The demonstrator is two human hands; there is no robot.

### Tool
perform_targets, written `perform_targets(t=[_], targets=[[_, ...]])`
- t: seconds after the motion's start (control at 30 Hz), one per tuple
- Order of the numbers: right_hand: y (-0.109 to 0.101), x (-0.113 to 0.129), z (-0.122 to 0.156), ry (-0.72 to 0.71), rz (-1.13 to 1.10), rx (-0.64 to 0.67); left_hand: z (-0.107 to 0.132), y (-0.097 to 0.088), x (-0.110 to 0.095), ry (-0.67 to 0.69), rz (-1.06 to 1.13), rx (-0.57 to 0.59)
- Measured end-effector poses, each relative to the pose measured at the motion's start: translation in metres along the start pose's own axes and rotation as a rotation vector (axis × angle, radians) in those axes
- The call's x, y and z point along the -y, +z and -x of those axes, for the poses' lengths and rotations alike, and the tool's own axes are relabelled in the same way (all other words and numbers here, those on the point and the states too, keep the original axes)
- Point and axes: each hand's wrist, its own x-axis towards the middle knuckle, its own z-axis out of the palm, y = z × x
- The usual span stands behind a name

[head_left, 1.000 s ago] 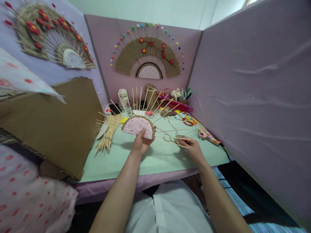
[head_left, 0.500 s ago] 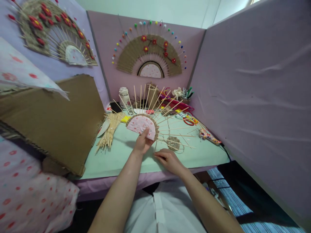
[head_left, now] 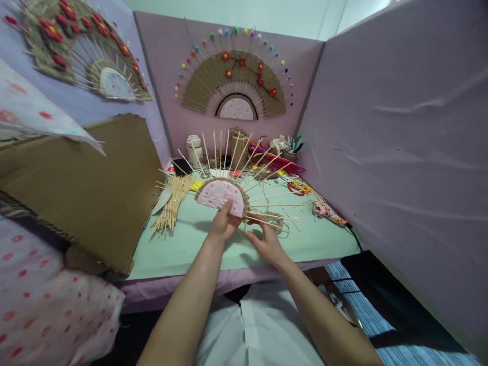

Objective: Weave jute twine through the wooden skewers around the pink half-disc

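Note:
My left hand (head_left: 222,223) pinches the bottom edge of a half-round fan piece (head_left: 221,193): pink dotted fabric edged with jute, with thin wooden sticks fanning out from it. It is held tilted up above the pale green table (head_left: 190,244). My right hand (head_left: 264,240) is just right of the left, fingers curled near the lowest right-hand sticks and a strand of jute twine. A small coil of jute twine (head_left: 273,220) lies on the table right behind it. What the right fingers hold is hard to make out.
A bundle of loose sticks (head_left: 171,203) lies left of the fan piece. A cardboard sheet (head_left: 76,188) leans at the left. Scissors (head_left: 297,188), a jar (head_left: 194,149), pipe cleaners and a glue gun (head_left: 328,213) crowd the back and right. Finished fans (head_left: 234,84) hang on the walls.
My right hand came from the right side of the table in to the fan's lower right edge, then rose a little towards the sticks. The left hand kept its hold.

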Motion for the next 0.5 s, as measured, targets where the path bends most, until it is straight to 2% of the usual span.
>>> perform_targets(t=[0.1,0.17,0.3,0.5], targets=[[0.0085,-0.0044,-0.0021,0.067,-0.18,-0.067,-0.0007,-0.0006,0.0,0.016,0.015,-0.007],[0.0116,-0.0083,-0.0015,0.119,-0.215,-0.07,-0.001,-0.0012,-0.0001,0.005,0.019,-0.011],[0.0109,-0.0107,-0.0004,0.169,-0.119,-0.104,-0.0014,-0.0029,0.0001,-0.016,0.001,-0.019],[0.0098,-0.0067,-0.003,0.113,-0.016,-0.104,-0.0009,-0.0017,0.0004,-0.014,0.004,-0.022]])
